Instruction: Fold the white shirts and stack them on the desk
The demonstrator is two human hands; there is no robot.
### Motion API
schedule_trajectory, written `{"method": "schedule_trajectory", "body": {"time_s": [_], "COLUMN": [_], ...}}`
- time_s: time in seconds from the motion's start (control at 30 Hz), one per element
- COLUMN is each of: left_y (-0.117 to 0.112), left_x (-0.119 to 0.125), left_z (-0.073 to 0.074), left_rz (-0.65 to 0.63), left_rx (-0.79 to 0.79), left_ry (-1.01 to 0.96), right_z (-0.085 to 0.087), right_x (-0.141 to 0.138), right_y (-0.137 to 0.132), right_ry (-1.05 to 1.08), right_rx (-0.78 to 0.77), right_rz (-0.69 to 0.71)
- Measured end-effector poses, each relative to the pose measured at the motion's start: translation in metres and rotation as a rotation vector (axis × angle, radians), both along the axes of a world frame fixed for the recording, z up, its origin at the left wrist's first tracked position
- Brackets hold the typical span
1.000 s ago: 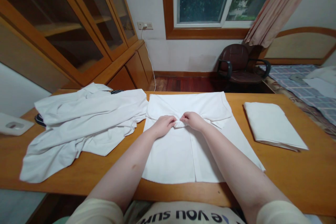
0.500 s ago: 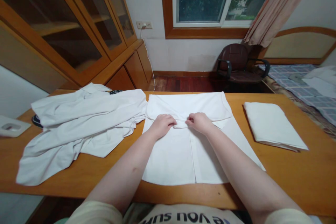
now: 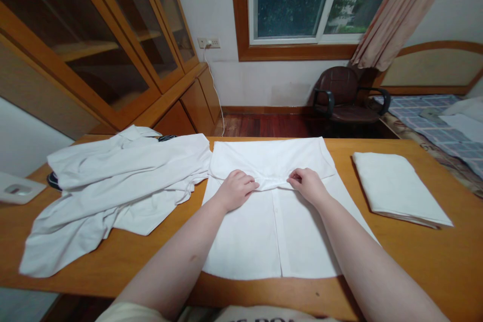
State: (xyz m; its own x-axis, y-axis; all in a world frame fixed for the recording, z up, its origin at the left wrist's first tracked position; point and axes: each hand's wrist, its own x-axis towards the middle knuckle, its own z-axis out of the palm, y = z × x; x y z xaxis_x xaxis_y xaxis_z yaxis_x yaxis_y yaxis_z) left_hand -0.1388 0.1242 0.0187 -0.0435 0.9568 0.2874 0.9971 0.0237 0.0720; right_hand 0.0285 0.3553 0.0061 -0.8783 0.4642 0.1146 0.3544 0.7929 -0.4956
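A white garment with a buttoned front, apparently a shirt [image 3: 256, 234], lies flat on the wooden table [image 3: 407, 261] before me, its far part folded over toward me. My left hand [image 3: 237, 189] pinches the near edge of that folded part, left of the button strip. On the right, my right hand [image 3: 306, 184] pinches the same edge between thumb and fingers. Between the two hands the cloth is bunched into small creases. What lies under the fold is hidden.
A crumpled white garment [image 3: 124, 181] spreads over the table's left side. To the right lies a neatly folded white cloth [image 3: 398, 188]. Beyond stand a glass-door cabinet [image 3: 151, 75], a brown armchair [image 3: 341, 95] and a bed [image 3: 433, 115]. A white object [image 3: 18, 188] sits at the left edge.
My right hand has slid to the right along the folded edge, widening the gap between my hands. My left hand stays near its place. The view has tilted slightly.
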Motion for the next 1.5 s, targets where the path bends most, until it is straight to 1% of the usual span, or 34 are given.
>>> {"method": "schedule_trajectory", "body": {"time_s": [0.13,0.23,0.37,0.43,0.5,0.57,0.6,0.67,0.73,0.8,0.87,0.93,1.0,1.1,1.17,1.27,1.43,1.5], "left_y": [0.002,0.003,0.002,0.001,0.001,0.0,0.0,0.0,-0.001,-0.001,-0.001,-0.001,-0.001,-0.001,-0.001,-0.003,-0.009,-0.009], "left_x": [0.003,0.002,-0.002,-0.003,-0.003,-0.002,-0.002,-0.002,-0.002,-0.002,-0.003,-0.003,-0.003,-0.004,-0.005,-0.007,-0.003,-0.001], "left_z": [-0.001,-0.001,-0.001,0.0,0.0,0.001,0.001,0.001,0.0,-0.001,-0.002,-0.002,-0.001,0.0,0.001,0.003,0.012,0.014], "left_rz": [-0.025,0.017,0.053,0.044,0.034,0.029,0.027,0.024,0.019,0.009,-0.006,-0.014,-0.008,0.007,0.017,0.025,-0.015,-0.016], "left_rx": [-0.012,-0.038,-0.038,-0.053,-0.067,-0.077,-0.082,-0.088,-0.092,-0.098,-0.102,-0.103,-0.103,-0.105,-0.117,-0.148,-0.143,-0.137], "left_ry": [0.015,-0.005,-0.048,-0.051,-0.05,-0.052,-0.054,-0.057,-0.057,-0.049,-0.038,-0.033,-0.034,-0.04,-0.059,-0.096,-0.181,-0.189], "right_z": [-0.003,-0.006,-0.008,-0.002,0.01,0.024,0.03,0.036,0.032,0.022,0.01,0.001,-0.005,-0.008,-0.007,0.0,0.014,0.015], "right_x": [-0.002,-0.001,0.006,0.013,0.022,0.03,0.034,0.038,0.038,0.037,0.036,0.035,0.034,0.035,0.036,0.038,0.045,0.046], "right_y": [0.003,0.004,0.013,0.022,0.031,0.035,0.034,0.024,0.009,-0.004,-0.011,-0.011,-0.008,-0.004,-0.004,-0.006,-0.003,-0.002], "right_ry": [0.0,0.008,0.015,0.025,0.027,-0.002,-0.022,-0.066,-0.087,-0.063,-0.009,0.038,0.067,0.098,0.094,0.069,0.054,0.064], "right_rx": [-0.046,-0.087,-0.196,-0.208,-0.14,-0.046,-0.008,0.055,0.144,0.245,0.311,0.327,0.311,0.261,0.235,0.23,0.201,0.206], "right_rz": [0.004,0.021,0.006,-0.031,-0.097,-0.126,-0.101,0.055,0.226,0.303,0.299,0.305,0.314,0.318,0.312,0.311,0.401,0.391]}}
